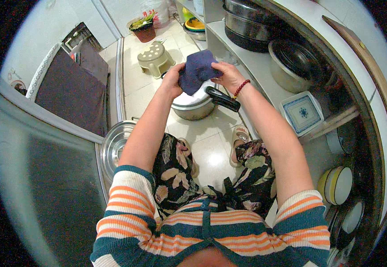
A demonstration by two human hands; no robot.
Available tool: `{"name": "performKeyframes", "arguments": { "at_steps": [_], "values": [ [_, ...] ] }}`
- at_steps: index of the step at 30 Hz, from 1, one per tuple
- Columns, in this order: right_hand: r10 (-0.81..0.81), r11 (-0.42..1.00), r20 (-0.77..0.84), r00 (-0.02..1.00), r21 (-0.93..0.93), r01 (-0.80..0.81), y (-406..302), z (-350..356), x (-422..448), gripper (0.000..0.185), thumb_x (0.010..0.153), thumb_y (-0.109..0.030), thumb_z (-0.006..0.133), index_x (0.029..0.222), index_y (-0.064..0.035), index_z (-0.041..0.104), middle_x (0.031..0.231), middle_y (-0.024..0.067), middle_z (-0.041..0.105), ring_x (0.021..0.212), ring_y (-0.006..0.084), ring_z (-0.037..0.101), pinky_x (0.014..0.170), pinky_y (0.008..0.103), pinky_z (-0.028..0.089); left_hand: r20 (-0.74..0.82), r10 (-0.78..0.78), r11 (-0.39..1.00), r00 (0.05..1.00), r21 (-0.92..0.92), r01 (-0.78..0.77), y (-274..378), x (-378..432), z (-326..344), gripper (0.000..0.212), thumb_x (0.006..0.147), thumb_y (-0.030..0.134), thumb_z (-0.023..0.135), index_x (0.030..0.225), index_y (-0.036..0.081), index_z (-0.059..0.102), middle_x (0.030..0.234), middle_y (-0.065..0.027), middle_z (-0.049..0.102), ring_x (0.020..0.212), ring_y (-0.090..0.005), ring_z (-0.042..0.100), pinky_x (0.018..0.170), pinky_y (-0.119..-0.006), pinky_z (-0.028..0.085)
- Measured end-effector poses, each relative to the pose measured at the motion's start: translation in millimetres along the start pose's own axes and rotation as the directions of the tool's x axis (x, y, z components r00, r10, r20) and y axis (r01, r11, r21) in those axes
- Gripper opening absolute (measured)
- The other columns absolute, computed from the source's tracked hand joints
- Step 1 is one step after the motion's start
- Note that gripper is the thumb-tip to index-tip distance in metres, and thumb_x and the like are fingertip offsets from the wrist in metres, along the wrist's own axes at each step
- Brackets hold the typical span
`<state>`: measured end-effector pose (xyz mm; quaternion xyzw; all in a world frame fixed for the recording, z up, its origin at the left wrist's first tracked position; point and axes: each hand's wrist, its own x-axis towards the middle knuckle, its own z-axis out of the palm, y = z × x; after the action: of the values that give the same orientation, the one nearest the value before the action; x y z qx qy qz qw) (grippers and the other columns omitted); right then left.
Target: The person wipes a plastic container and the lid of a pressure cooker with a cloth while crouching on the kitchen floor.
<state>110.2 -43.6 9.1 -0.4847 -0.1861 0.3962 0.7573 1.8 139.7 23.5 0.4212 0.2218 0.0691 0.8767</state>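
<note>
A dark purple cloth [198, 71] is stretched between my two hands. My left hand [174, 79] grips its left edge, and my right hand [228, 76] pinches its right edge. Below the cloth, on the tiled floor, stands a silver pressure cooker [195, 110] with its lid on. Its black long handle [225, 99] points to the lower right, beneath my right wrist. The cloth hides part of the lid, and whether it touches the lid I cannot tell. A dark red bead bracelet [241, 87] circles my right wrist.
A plastic stool [155, 56] and a brown plant pot [144, 32] stand on the floor ahead. Shelves on the right hold stacked steamer pots [246, 26], a large lidded pot [290, 71] and a rectangular tray [302, 111]. A round metal lid [110, 150] leans by the door frame at left.
</note>
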Motion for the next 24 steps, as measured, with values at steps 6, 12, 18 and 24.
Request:
{"name": "performKeyframes", "arguments": {
  "at_steps": [6,12,18,24],
  "values": [
    [-0.031,0.996,-0.252,0.967,-0.085,0.01,6.1,-21.0,5.7,0.022,0.082,-0.02,0.067,0.1,-0.0071,0.061,0.088,0.0043,0.064,0.077,0.0156,0.06,0.069,0.0326,0.049,-0.134,-0.029,0.999,0.991,0.016,0.031,-32.1,13.7,-32.6,0.032,0.099,0.024,0.04,0.112,0.001,0.057,0.111,-0.014,0.062,0.099,-0.0261,0.061,0.09,-0.042,0.049],
    [-0.046,0.925,-0.324,0.945,-0.37,-0.082,67.7,-41.3,53.0,0.023,0.083,-0.016,0.064,0.102,-0.0037,0.062,0.087,0.0034,0.064,0.076,0.0147,0.061,0.066,0.0323,0.051,-0.232,-0.076,0.914,0.97,0.372,0.161,-31.7,47.3,-75.5,0.022,0.091,0.027,0.053,0.102,0.009,0.059,0.096,-0.0061,0.061,0.088,-0.0192,0.058,0.08,-0.039,0.049],
    [-0.011,0.777,-0.329,0.944,-0.597,-0.199,73.7,-53.7,78.5,0.039,0.085,-0.024,0.062,0.116,-0.0006,0.056,0.104,0.0134,0.063,0.09,0.0225,0.062,0.081,0.0347,0.05,-0.449,-0.02,0.797,0.893,0.532,0.286,-40.1,50.3,-65.7,0.035,0.088,0.031,0.053,0.102,0.001,0.061,0.098,-0.0146,0.064,0.089,-0.0269,0.062,0.082,-0.042,0.05],
    [-0.172,0.047,0.011,0.985,-0.999,0.019,79.0,-20.4,73.5,0.057,0.081,-0.035,0.063,0.127,-0.0054,0.05,0.127,0.0198,0.052,0.117,0.0355,0.05,0.099,0.0404,0.041,-0.098,0.257,-0.09,0.961,0.988,0.125,-40.3,79.9,-128.4,0.044,0.084,0.03,0.052,0.108,-0.006,0.062,0.108,-0.0266,0.062,0.101,-0.0392,0.06,0.089,-0.042,0.047]
  ]
}}
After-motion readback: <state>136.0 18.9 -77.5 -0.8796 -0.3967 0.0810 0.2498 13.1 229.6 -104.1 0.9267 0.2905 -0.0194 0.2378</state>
